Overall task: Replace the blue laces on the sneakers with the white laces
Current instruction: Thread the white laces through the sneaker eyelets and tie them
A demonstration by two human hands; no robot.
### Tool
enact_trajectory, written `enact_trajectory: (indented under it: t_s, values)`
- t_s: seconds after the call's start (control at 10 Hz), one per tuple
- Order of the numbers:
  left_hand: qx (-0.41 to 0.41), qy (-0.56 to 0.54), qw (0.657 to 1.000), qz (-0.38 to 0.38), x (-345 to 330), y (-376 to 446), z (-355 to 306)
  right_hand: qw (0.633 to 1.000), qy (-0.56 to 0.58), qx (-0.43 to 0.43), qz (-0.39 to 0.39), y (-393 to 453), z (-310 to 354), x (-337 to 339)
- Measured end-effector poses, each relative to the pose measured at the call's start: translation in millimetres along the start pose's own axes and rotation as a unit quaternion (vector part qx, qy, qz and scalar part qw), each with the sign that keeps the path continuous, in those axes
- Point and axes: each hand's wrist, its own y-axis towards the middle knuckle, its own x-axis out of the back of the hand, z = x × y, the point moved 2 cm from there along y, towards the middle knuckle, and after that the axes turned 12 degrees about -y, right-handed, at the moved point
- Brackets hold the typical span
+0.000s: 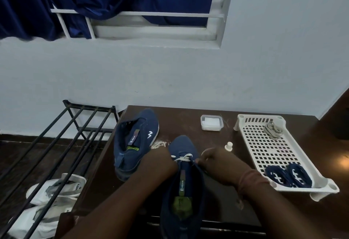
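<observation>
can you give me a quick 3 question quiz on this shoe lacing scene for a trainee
1. True or false: the blue laces lie coiled in the white tray.
2. Which sneaker carries white lace now? A) the far sneaker B) the near sneaker between the hands
3. Fill in: the small clear lidded box stands on the ____.

Key: 1 true. 2 B: the left hand and right hand work the white lace at its front eyelets. 3 table.
</observation>
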Motion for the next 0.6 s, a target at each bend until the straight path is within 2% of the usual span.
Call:
enact_trajectory:
  t_s: [0.1, 0.2, 0.3, 0.4, 0.5, 0.6]
  values:
    - [0.01, -0.007, 1.0, 0.018, 4, -1, 0, 0.983, -0.184, -0.005, 0.024, 0, 0, 2]
    - [0.018, -0.016, 0.999, 0.028, 10, -3, 0, 0.974, -0.16, -0.156, -0.037, 0, -31, 9]
    - [0.026, -0.019, 0.999, 0.03, 11, -2, -1, 0.977, -0.156, -0.146, -0.005, -2, -33, 0]
    - [0.052, -0.035, 0.997, 0.034, 9, 3, -2, 0.993, -0.095, -0.058, 0.042, 5, -11, -16]
    - [0.071, -0.064, 0.995, 0.037, 6, 5, -2, 0.998, -0.046, -0.002, 0.032, 9, 6, -21]
    - [0.056, -0.11, 0.992, 0.037, 6, 5, 2, 0.997, -0.06, -0.001, 0.053, 8, 10, -23]
